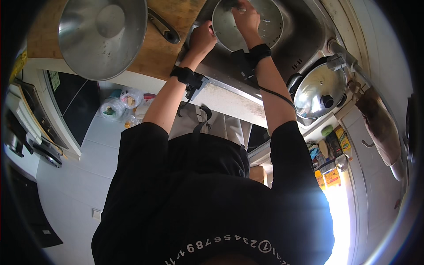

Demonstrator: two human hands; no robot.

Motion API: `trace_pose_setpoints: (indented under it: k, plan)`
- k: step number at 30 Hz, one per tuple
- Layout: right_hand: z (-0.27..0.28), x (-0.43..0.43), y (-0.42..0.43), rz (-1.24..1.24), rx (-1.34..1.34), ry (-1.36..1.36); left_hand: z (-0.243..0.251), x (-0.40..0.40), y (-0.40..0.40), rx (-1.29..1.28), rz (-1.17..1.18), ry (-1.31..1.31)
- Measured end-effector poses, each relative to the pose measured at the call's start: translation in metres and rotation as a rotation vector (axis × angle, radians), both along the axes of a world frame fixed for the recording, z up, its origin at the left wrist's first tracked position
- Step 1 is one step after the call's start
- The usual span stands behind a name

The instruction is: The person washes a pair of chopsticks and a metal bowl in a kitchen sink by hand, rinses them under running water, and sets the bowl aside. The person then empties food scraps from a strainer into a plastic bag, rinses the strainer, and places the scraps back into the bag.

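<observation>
A round pan or bowl (pixel 228 36) with dark specks on its inside wall rests in the stainless steel sink (pixel 298 36). My left hand (pixel 203 38) is at its left rim, thumb and fingers closed on the edge. Inside it, my right hand (pixel 246 18) is bent downward with curled fingers near something dark at the top edge of the view; whether it grips this cannot be told. On the wooden board (pixel 152 61) to the left lies a large metal wok or bowl (pixel 109 43) with bits stuck to it, and beside it a dark handle (pixel 164 26).
Right of the sink stands a black pot with a glass lid (pixel 319 89), under a faucet (pixel 338 59). A cloth-like cover (pixel 379 126) hangs on the right wall. Plastic bags (pixel 114 107) lie at lower left. A cable runs along my right forearm.
</observation>
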State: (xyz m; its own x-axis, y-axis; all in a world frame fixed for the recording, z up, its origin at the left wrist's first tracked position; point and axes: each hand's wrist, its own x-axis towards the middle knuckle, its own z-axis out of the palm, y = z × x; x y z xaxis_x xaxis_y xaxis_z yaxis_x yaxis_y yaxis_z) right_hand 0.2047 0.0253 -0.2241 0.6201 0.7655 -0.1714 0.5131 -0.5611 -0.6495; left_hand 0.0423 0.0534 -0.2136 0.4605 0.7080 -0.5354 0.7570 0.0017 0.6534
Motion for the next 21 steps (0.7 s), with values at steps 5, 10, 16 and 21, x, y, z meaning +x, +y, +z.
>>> trace_pose_setpoints:
  k: [5, 10, 16, 21]
  plan:
    - [0.002, -0.018, -0.011, 0.040, -0.040, 0.162, -0.007, -0.002, -0.003, 0.060, 0.100, -0.099]
    - [0.024, -0.035, -0.033, 0.175, -0.240, 0.206, -0.013, -0.003, 0.000, -0.009, 0.062, -0.102]
    - [0.034, -0.034, -0.055, 0.295, -0.328, 0.230, -0.019, -0.005, -0.001, 0.014, 0.068, -0.066]
    - [0.004, -0.036, -0.053, 0.224, -0.038, 0.307, -0.019, -0.004, 0.000, -0.033, 0.051, -0.110]
